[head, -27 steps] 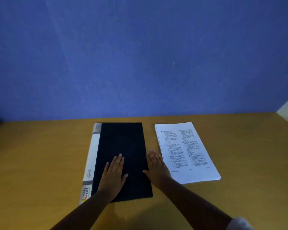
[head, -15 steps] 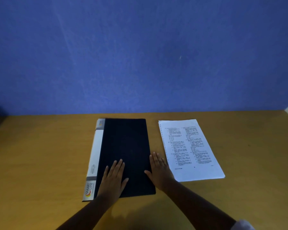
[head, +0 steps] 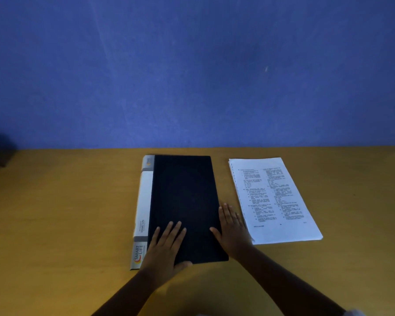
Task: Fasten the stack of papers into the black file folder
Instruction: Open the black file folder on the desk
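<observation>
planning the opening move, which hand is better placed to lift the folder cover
Right, probably. The right hand sits at the free right edge of the closed black file folder, opposite the white spine. The left hand lies flat on the cover, suited to steadying it.

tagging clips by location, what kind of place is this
Probably a desk or study spot indoors, in a home or office. A plain wooden table stands against a bare blue wall, and on it lie a closed black file folder and a stack of printed papers.
</observation>
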